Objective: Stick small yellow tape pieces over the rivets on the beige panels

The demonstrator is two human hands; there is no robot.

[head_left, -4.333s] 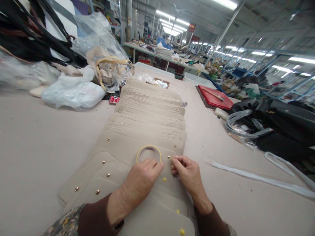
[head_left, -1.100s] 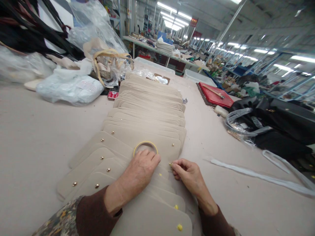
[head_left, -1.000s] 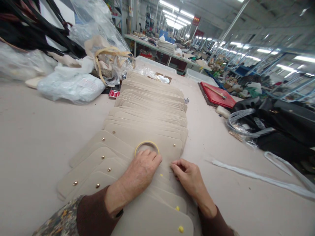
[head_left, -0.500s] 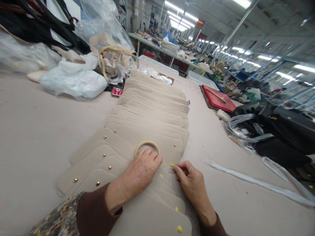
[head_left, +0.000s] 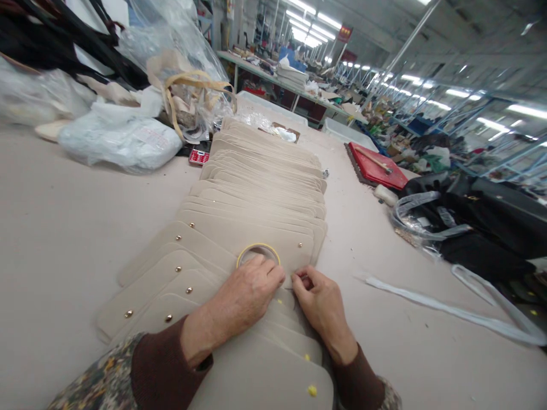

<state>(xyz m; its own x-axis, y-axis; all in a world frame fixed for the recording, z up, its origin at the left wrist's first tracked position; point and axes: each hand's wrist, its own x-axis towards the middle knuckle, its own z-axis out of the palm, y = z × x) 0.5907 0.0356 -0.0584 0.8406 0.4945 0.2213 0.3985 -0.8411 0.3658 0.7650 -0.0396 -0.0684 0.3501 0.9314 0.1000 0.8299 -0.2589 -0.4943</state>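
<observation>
With twelve o'clock straight ahead, the left hand (head_left: 250, 290) grips the near rim of a tape roll (head_left: 258, 245), just above the stacked beige panels (head_left: 256, 193). From the roll, the right hand (head_left: 322, 302) sits at four o'clock, thumb and forefinger pinched together near the panels' right edge; I cannot tell whether they hold anything.

The panels overlap in a long row toward twelve. Their left edges fan out at eight and nine, dotted with metal studs (head_left: 178, 269); yellow bits (head_left: 312, 390) mark corners at five.

Tabletop (head_left: 85, 228) gives room at nine, and between the right hand and a white strip (head_left: 410, 294) at three. A black bag (head_left: 470, 247) bounds two o'clock; a red pad (head_left: 374, 171), one.
</observation>
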